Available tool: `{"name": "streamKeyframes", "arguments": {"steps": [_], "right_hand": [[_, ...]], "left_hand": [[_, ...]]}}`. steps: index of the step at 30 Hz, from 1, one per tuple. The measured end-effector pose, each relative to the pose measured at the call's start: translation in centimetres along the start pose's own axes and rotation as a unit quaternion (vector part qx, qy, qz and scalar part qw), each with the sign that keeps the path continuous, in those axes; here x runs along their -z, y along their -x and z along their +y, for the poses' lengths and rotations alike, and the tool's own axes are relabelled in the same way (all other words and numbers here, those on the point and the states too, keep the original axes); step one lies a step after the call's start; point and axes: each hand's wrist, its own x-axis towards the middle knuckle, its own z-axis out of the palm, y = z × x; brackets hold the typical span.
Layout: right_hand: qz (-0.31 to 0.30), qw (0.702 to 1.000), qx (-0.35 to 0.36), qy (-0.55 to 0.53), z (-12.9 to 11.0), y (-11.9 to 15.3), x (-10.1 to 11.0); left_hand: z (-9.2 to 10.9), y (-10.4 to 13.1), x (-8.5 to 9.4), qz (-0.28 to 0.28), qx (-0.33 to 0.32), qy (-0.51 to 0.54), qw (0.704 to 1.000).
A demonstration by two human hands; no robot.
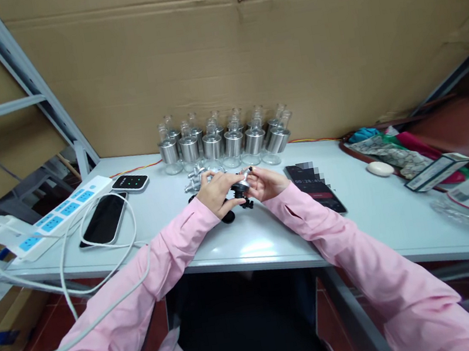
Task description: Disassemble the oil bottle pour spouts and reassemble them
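Observation:
Over the middle of the table, my left hand point(215, 194) is closed around a round black cap-like part point(241, 190) with a shiny silvery top. Close beside it, my right hand point(269, 183) pinches a small silvery piece with a dark tip point(248, 171) against the top of that part. Whether the two pieces are joined, I cannot tell. Several silvery metal fittings point(193, 181) lie just beyond my left hand, partly hidden by it. More black round parts point(229, 217) rest on the table beneath my left wrist.
Several glass bottles with steel sleeves point(212, 146) stand in rows at the back. A white power strip point(67, 214), a phone point(104, 220) and looped white cable lie left. Right are a phone showing a timer point(319, 189), a white oval object point(380, 169) and a small box point(439, 171).

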Motion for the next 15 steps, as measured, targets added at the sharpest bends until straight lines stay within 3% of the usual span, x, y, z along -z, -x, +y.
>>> {"name": "streamKeyframes", "arguments": {"steps": [5,12,15], "right_hand": [[-0.002,0.999,-0.029,-0.027,-0.1,0.1,-0.3],[-0.005,0.998,-0.048,-0.043,-0.3,0.0,-0.4],[-0.017,0.997,-0.058,-0.042,-0.4,0.0,-0.2]], "left_hand": [[0.0,0.0,0.0,0.009,-0.002,-0.01,1.0],[-0.5,0.0,-1.3,0.077,-0.02,-0.025,0.997],[-0.7,0.0,-1.7,0.071,-0.004,-0.032,0.997]]}}
